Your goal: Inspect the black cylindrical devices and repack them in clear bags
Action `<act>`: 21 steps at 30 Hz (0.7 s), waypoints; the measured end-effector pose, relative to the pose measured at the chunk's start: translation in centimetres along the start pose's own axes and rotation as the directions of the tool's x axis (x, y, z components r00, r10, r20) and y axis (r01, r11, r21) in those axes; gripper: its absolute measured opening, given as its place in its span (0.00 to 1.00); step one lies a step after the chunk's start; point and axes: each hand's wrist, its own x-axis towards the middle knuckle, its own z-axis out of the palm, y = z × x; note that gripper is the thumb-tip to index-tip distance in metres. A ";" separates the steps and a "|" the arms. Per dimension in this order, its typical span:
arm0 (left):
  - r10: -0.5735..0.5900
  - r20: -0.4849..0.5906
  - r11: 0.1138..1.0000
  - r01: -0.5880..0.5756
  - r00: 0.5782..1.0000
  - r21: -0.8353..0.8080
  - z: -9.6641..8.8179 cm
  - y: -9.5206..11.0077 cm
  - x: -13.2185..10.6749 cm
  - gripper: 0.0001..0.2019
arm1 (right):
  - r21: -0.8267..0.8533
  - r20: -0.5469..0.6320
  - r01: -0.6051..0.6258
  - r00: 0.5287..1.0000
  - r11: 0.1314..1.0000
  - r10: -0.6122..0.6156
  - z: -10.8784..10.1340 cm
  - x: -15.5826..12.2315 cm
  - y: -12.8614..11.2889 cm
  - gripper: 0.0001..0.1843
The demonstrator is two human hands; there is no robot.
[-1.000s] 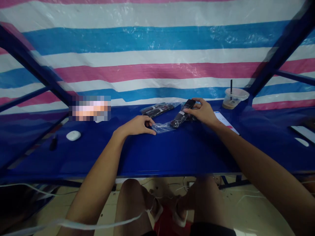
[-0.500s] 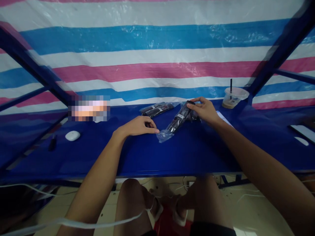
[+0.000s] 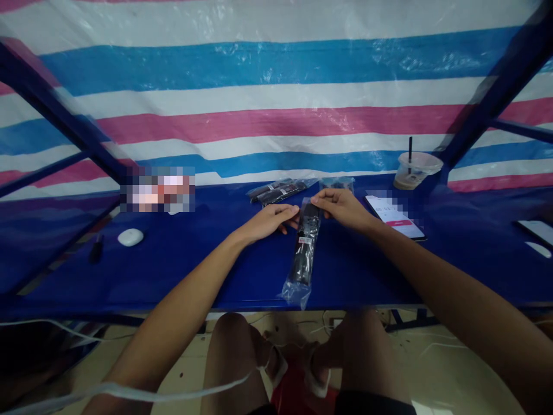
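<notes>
A dark, elongated item [image 3: 307, 259] with a printed label [image 3: 305, 240] sits inside a clear plastic bag [image 3: 296, 293], upright in the view between the two hands, its loose lower end reaching the front edge of the blue table [image 3: 259, 282]. The right hand [image 3: 341, 206] pinches the bag's top corner, thumb and finger together on the film; the left hand [image 3: 273, 221] has its fingertips at the upper left edge, though whether they clamp it I cannot tell. As far as shows, this one is set apart from the rest but remains wrapped; whether its top end is open is unclear. Just behind, two similar bagged items [image 3: 283, 191] lie side by side, also wrapped, with another clear bag [image 3: 337, 183] partly hidden by the right hand. Farther right are a smartphone [image 3: 400, 220] and a plastic cup [image 3: 415, 168].
</notes>
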 end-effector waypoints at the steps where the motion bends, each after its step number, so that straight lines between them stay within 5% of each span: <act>1: -0.012 -0.001 0.998 0.012 1.000 -0.064 0.4 0.0 0.1 0.24 | 0.010 0.024 0.006 1.000 1.000 -0.006 0.3 -0.1 -0.1 0.22; 9: -0.109 -0.107 0.948 0.070 0.988 -0.311 0.8 -0.1 0.3 0.17 | 0.073 -0.007 0.103 0.995 0.992 -0.103 1.4 -0.2 0.3 0.18; 15: -0.145 -0.105 0.928 0.098 0.984 -0.359 0.9 0.0 0.3 0.16 | 0.197 -0.060 0.190 0.982 0.962 -0.182 1.5 -0.5 -0.3 0.29; 19: -0.161 -0.129 0.912 0.098 0.978 -0.397 0.9 0.0 0.4 0.15 | 0.281 -0.125 0.026 0.992 0.959 0.010 1.8 -0.6 -0.8 0.36; 21: -0.144 -0.157 0.900 0.064 0.977 -0.432 0.9 0.2 0.4 0.15 | 0.334 -0.015 -0.113 0.992 0.936 0.124 2.1 -0.8 -1.0 0.29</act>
